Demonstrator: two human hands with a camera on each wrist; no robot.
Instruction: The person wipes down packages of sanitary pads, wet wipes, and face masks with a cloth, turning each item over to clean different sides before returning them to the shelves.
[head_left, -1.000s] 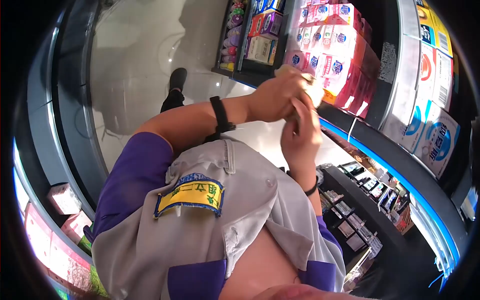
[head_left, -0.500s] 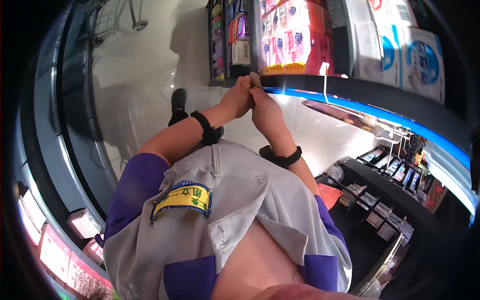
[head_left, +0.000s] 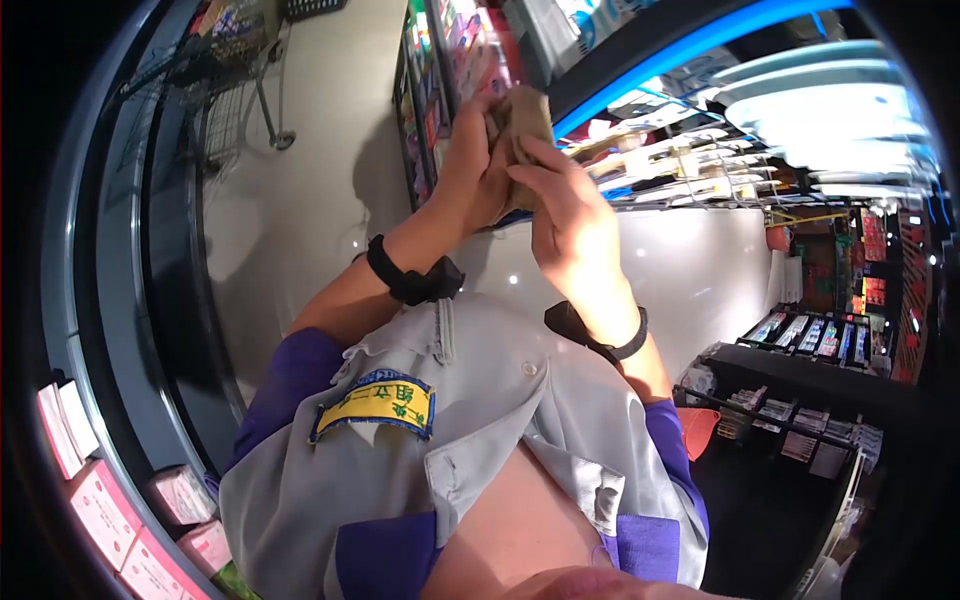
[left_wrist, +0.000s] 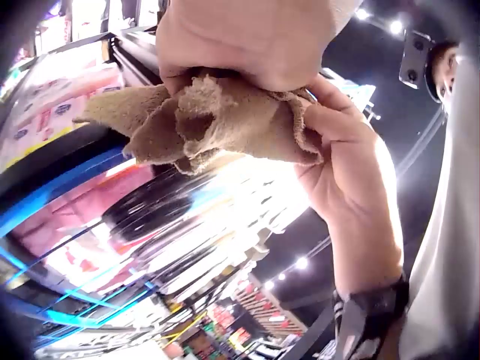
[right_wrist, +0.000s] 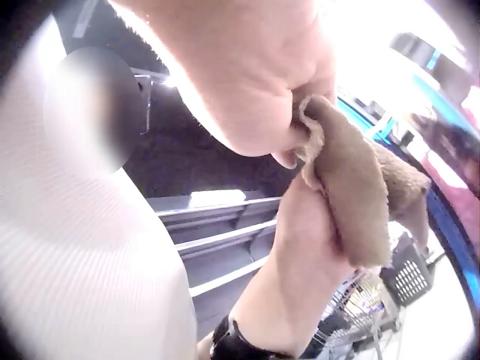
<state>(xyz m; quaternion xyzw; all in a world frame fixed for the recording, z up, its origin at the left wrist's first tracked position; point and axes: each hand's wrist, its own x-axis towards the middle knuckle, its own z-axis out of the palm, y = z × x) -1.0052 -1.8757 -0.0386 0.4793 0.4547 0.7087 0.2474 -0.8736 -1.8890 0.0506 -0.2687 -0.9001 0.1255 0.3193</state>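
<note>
Both hands grip a crumpled brown cloth (head_left: 530, 118) in front of the chest. The left hand (head_left: 474, 172) has its fingers curled into the cloth from the left, while the right hand (head_left: 580, 215) pinches its edge from the right. In the left wrist view, folds of the cloth (left_wrist: 247, 124) hang under the left hand (left_wrist: 247, 37), with the right hand (left_wrist: 349, 161) beside them. A flap of cloth (right_wrist: 352, 187) lies between the right hand (right_wrist: 247, 75) and the left hand (right_wrist: 300, 232) in the right wrist view. Some fingertips are hidden.
A blue-edged shelf (head_left: 640, 65) with packages runs just beyond the hands. A wire cart (head_left: 225, 105) stands on the floor at the upper left. Pink boxes (head_left: 105, 510) line the lower left; darker racks (head_left: 800, 425) stand at the right.
The head view has turned along the aisle, bringing the cart and more racks into sight. The hands stay close together, have risen slightly in the view, and more of the cloth shows between them.
</note>
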